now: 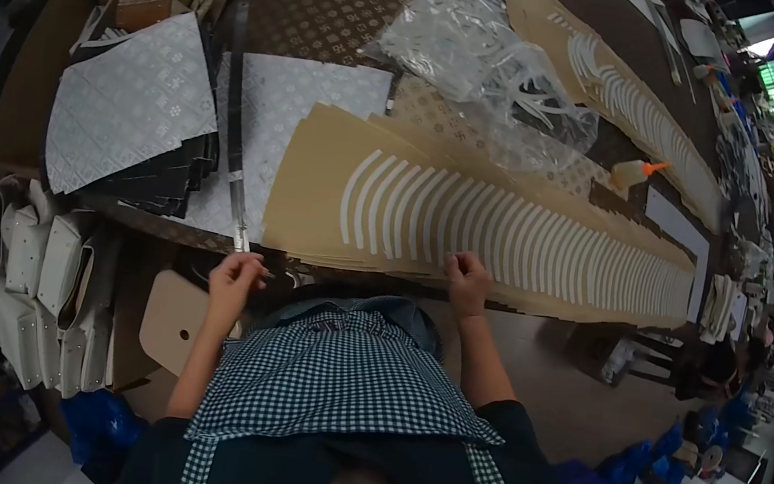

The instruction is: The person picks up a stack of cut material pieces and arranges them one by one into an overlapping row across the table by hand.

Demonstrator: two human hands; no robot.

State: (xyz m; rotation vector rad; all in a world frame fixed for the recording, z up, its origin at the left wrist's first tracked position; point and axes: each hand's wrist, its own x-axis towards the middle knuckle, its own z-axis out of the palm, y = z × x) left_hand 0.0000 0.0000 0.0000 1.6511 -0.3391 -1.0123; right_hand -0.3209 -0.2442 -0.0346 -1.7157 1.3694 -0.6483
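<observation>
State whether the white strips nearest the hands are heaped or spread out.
Spread out: the white strips lie side by side in a long row across the brown sheets.

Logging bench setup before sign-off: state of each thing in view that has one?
Left hand: curled; hold unclear.
Right hand: curled; hold unclear.
Tan sheets: flat, overlapping.
Curved white strips: side by side in a row on the tan sheets.
Clear plastic: crumpled.
Bottle: orange nozzle fitted; cannot tell if full.
Silver patterned sheets: stacked, skewed.
</observation>
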